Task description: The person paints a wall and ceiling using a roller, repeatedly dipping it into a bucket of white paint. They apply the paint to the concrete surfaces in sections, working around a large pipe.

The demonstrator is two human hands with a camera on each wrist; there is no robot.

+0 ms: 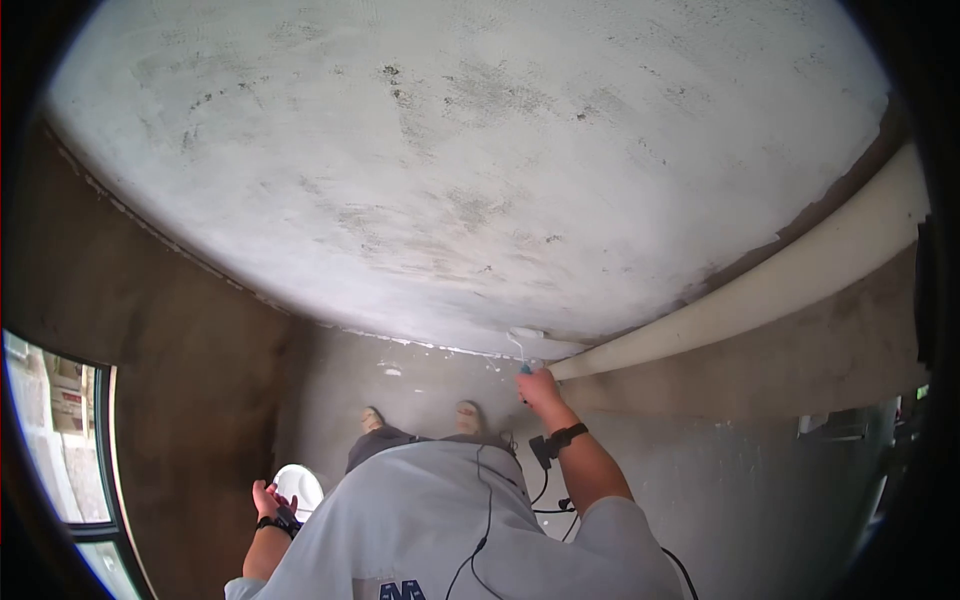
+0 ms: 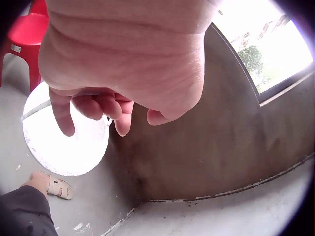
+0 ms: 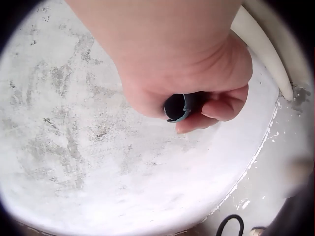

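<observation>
My right hand [image 1: 540,388] grips the blue handle of a small paint roller [image 1: 527,335], whose white sleeve lies against the bottom of the wall [image 1: 420,200], near the pipe. The right wrist view shows the fingers of my right hand [image 3: 197,83] curled round the dark handle end [image 3: 176,107]; the roller's sleeve is hidden there. Out to the left, my left hand [image 1: 272,500] hangs with loosely bent fingers and holds nothing. Below my left hand [image 2: 123,64] in the left wrist view is a white bucket [image 2: 69,142]. The wall is white with grey patches.
A pale pipe [image 1: 760,290] runs along the wall's right side. At the left are a brown wall [image 1: 190,370] and a window [image 1: 60,430]. A red stool [image 2: 30,32] stands beyond the bucket. Cables [image 1: 487,510] hang over the shirt. Both feet are on the grey floor [image 1: 340,380].
</observation>
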